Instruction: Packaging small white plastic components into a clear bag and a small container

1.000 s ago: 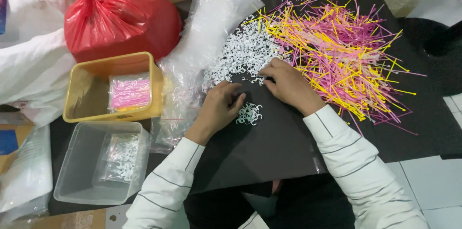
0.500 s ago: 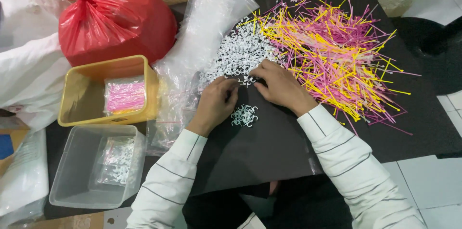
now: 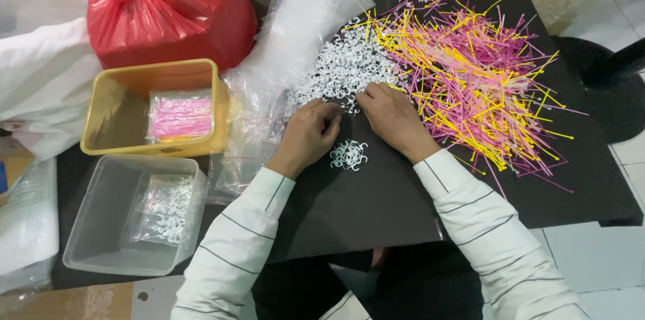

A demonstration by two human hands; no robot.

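Both hands work the near edge of the white clip heap (image 3: 339, 71) on the black mat (image 3: 376, 206). The left hand (image 3: 309, 133) has its fingers curled in, seemingly pinching a few clips, though the tips are hidden. The right hand (image 3: 390, 115) lies flat with fingers pressed together on the heap. A small clip pile (image 3: 349, 154) sits between the wrists. The ties (image 3: 470, 71) touch the heap, so a careless sweep could drag some in.
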